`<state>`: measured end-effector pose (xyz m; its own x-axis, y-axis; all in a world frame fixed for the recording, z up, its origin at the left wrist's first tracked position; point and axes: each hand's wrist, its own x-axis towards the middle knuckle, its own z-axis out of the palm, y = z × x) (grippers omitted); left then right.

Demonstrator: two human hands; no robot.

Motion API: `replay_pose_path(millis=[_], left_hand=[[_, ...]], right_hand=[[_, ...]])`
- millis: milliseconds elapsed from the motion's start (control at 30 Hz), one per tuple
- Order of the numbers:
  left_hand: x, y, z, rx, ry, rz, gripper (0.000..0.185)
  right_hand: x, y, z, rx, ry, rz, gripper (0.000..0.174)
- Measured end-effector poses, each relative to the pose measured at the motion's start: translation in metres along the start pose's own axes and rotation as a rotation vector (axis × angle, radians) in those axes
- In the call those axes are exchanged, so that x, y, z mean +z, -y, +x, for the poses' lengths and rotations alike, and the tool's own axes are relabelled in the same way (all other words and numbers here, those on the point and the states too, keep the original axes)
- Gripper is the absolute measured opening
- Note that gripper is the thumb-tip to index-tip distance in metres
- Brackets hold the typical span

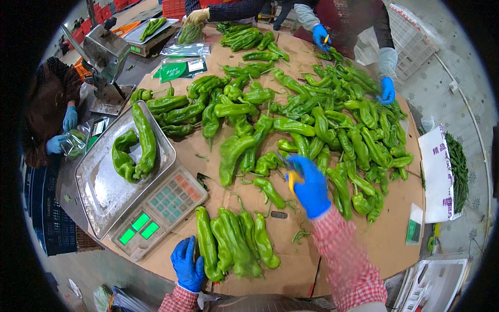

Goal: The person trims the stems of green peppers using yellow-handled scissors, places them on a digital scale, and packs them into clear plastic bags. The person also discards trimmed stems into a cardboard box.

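Observation:
My left hand (pixel 188 264), in a blue glove, is beside a row of several long green peppers (pixel 234 245) on the cardboard. It holds nothing, and its thumb is spread from the fingers. In my right hand (pixel 310 191), also blue-gloved, is a pair of yellow-handled scissors (pixel 294 180), its dark blades pointing at the pepper pile (pixel 312 128). A single pepper (pixel 269 193) with a stem lies just left of that hand. Two more peppers (pixel 136 150) rest on the metal pan (pixel 99 195) of a digital scale (pixel 165 206).
Cardboard (pixel 362 249) covers the table. Across it, a co-worker's gloved hands (pixel 320 37) reach to the pile. At left, another person's gloved hands (pixel 58 143) hold a plastic bag. Printed bags (pixel 181 69) lie at the far side. Cut stems (pixel 300 235) are scattered near me.

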<state>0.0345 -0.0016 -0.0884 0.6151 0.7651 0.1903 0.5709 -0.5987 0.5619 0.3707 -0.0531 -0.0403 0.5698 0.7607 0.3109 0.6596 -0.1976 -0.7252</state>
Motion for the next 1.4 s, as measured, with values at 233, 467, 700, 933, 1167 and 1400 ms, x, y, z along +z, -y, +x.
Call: replay_pose_path(millis=[233,467,700,933,1167,1400], left_hand=[[0.003,0.004,0.004,0.037,0.005,-0.033,0.045],[-0.003,-0.003,0.006,-0.007,0.022,-0.020,0.040],[-0.006,-0.001,0.005,-0.034,0.045,0.006,0.040],[-0.002,-0.003,0.003,0.003,0.005,-0.018,0.040],[0.006,0.004,-0.005,0.008,-0.096,-0.025,0.036],[-0.042,-0.073,0.020,-0.102,-0.246,-0.502,0.030]], right_hand=[[0.058,-0.044,0.115,-0.450,0.193,-0.216,0.047],[0.045,-0.046,0.118,-0.546,0.333,-0.428,0.049],[0.026,-0.038,0.104,-0.332,0.184,-0.210,0.046],[-0.060,-0.007,0.058,0.071,-0.155,0.350,0.043],[-0.057,0.017,0.002,0.446,0.137,0.798,0.042],[-0.066,0.043,-0.046,0.369,0.380,0.984,0.043]])
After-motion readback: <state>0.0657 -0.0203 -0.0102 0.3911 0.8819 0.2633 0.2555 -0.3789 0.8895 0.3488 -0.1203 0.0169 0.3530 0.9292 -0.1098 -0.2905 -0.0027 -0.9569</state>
